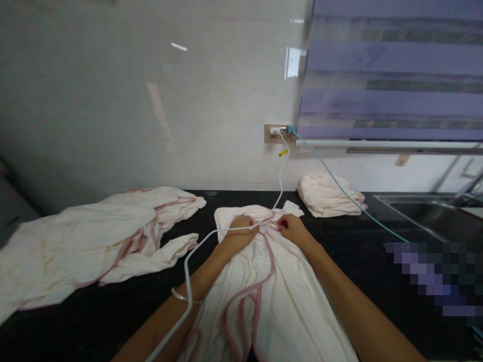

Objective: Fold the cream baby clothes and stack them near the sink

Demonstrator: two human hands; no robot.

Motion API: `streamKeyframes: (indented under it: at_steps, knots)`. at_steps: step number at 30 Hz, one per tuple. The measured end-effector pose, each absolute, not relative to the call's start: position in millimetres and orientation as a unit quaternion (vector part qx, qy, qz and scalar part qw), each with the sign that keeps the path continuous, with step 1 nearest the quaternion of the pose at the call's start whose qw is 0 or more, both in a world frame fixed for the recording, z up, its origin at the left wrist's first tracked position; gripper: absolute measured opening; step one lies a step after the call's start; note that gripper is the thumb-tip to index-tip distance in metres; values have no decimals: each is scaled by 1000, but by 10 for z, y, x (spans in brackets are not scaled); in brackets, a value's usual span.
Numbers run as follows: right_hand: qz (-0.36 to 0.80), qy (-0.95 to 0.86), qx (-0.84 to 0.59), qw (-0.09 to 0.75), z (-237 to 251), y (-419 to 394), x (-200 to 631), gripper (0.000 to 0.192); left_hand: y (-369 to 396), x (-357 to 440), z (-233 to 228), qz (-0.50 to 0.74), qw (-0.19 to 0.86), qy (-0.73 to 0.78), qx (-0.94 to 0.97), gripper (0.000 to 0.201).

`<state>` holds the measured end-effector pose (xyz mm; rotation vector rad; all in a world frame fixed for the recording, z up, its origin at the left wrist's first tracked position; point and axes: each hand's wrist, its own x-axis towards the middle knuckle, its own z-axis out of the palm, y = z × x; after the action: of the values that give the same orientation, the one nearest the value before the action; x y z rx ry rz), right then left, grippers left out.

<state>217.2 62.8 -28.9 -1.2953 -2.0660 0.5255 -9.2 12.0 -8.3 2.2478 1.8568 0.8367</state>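
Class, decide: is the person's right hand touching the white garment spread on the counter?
Touching. The head view shows the right hand pressed onto the white garment's far edge, fingers curled on the cloth.

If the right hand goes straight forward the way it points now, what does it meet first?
Probably the white cable crossing the garment's far edge just ahead of the right hand, then the wall; depth is unclear.

We see our two forearms bare to the lower edge of the view, with no sleeves showing; our left hand (237, 232) and right hand (292, 227) wear no gloves and no rings that we can make out; a thin silvery bangle (180, 296) circles our left wrist.
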Motion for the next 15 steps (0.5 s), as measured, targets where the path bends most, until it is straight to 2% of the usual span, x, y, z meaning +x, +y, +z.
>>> streamKeyframes:
  at_steps: [5, 9, 12, 15]
  knots:
    - [228, -808, -447, 311, -309, 577, 2172, 27, 71, -75, -23, 275, 96, 615, 733, 16]
    - [221, -814, -436, 313, -252, 506, 2149, 18, 50, -29, 15, 343, 108, 573, 736, 23]
    - [236, -817, -440, 289, -197, 468, 2134, 14, 68, 20, -16, 422, 225, 530, 700, 30]
    - [245, -828, -427, 270, -157, 447, 2117, 16, 99, 65, -67, 471, 376, 467, 647, 44]
